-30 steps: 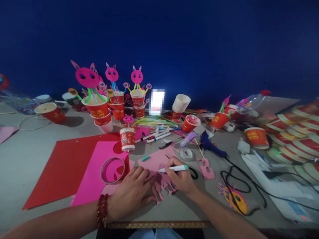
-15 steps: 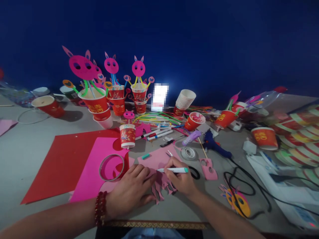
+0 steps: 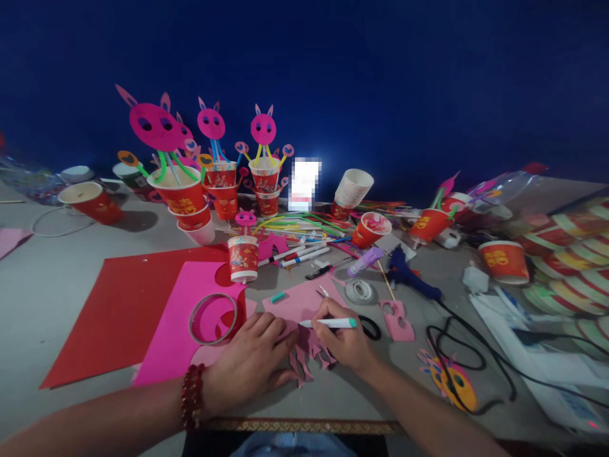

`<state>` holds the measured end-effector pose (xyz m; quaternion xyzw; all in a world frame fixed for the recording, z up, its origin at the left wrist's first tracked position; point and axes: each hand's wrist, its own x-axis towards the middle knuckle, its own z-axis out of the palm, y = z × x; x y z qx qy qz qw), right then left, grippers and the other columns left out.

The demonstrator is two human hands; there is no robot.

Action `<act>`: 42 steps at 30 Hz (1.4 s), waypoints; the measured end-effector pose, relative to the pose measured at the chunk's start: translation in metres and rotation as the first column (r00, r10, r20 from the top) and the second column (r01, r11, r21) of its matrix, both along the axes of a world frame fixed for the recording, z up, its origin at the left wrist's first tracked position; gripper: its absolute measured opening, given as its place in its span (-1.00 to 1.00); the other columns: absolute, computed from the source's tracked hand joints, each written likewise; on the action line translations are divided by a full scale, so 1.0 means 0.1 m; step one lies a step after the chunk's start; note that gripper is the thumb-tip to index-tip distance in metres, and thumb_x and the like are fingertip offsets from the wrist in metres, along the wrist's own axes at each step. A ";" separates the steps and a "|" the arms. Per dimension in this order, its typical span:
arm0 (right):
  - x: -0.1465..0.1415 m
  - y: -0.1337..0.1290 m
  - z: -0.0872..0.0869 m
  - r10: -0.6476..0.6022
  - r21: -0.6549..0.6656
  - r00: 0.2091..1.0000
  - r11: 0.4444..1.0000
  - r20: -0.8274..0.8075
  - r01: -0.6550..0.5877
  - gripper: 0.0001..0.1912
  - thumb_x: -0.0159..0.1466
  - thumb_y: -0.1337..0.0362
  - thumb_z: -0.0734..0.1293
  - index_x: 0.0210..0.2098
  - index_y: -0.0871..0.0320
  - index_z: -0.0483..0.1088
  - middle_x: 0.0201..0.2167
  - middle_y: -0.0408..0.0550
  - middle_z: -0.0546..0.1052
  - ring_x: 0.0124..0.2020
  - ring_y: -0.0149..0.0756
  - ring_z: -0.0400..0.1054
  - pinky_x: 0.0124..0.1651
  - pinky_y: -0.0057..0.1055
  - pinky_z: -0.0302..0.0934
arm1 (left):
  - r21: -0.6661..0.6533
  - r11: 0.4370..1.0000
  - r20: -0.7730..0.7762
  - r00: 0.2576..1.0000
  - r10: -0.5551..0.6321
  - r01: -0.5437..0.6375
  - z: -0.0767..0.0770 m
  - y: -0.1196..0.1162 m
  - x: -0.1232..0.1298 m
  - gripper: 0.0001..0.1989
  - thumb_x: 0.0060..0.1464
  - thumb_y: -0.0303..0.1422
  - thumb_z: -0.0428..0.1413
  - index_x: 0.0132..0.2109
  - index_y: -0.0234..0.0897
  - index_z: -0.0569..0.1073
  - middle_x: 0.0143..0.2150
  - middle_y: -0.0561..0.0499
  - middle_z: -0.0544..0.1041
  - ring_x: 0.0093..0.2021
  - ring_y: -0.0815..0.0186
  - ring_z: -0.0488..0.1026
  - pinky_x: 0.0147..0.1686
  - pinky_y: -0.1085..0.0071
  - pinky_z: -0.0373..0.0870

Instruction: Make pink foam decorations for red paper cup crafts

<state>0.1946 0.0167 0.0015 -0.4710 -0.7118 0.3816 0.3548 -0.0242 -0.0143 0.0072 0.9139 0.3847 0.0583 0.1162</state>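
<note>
Leftward, by a sliver, the white marker with a teal end has moved since the earlier frame, pinched between the right hand's thumb and fingers, tip over the flat pale-pink, ragged-edged sheet. The left hand lies flattened, thumb apart; if its pressure slackened, the sheet could skid and smear a line

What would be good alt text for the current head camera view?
A right hand holds a marker to pink paper that the left hand touches. A tape ring lies left; decorated red cups and a blue glue gun lie beyond.
</note>
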 end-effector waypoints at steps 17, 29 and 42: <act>0.03 0.00 -0.03 -0.025 0.051 1.000 0.998 -0.007 0.025 -0.82 0.22 0.35 0.24 -0.52 0.09 0.24 -0.60 -0.23 0.31 -0.56 -0.38 0.18 -0.46 -0.44 0.05 | -0.011 1.000 0.002 1.000 -0.007 0.007 0.00 -0.01 0.00 -0.39 0.18 -0.02 0.12 0.25 -0.26 0.28 0.00 -0.12 0.39 -0.01 0.05 0.28 0.03 0.10 0.29; 0.06 0.00 -0.08 -0.031 0.028 0.999 0.999 -0.023 0.032 -0.84 0.24 0.34 0.22 -0.48 0.10 0.26 -0.56 -0.23 0.30 -0.53 -0.39 0.20 -0.43 -0.45 0.08 | -0.044 0.999 -0.007 1.000 -0.002 0.002 0.01 0.00 -0.01 -0.40 0.18 -0.04 0.13 0.26 -0.23 0.28 0.01 -0.12 0.40 0.00 0.03 0.29 0.02 0.07 0.31; 0.05 -0.01 -0.07 -0.050 0.019 0.997 0.999 -0.059 0.051 -0.84 0.24 0.34 0.21 -0.48 0.10 0.24 -0.57 -0.22 0.29 -0.54 -0.39 0.19 -0.44 -0.44 0.08 | -0.040 0.999 -0.002 1.000 0.006 -0.006 0.03 0.00 0.00 -0.45 0.21 -0.05 0.11 0.25 -0.19 0.30 -0.01 -0.12 0.40 -0.01 0.07 0.29 0.02 0.10 0.30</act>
